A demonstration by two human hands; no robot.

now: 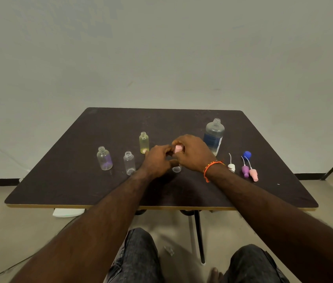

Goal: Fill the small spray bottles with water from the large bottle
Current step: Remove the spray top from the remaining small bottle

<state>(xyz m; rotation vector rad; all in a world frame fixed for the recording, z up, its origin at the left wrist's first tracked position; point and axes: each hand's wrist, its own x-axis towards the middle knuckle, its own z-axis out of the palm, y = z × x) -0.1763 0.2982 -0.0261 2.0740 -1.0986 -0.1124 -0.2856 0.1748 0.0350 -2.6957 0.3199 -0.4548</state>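
Head view is showing my right hand (192,153) curling over a pink spray cap (178,149), fingers closed around it, while my left hand (157,158) is gripping the small clear bottle (177,169) under it, of which only the base is showing. I judge I am unscrewing this last cap, though screwing on is also possible.

Three small bottles are standing open at nine o'clock from my hands: a yellow bottle (144,142), a clear bottle (129,163) and a purple-tinted bottle (104,158). All are looking empty, so filling is not yet started.

At three o'clock, a white sprayer (231,166), a purple sprayer (245,171), a pink sprayer (253,174) and a blue cap (247,154) are lying on the table (182,119). At one o'clock the large bottle (213,135) is standing open, transparent, with a dark label, mostly full.
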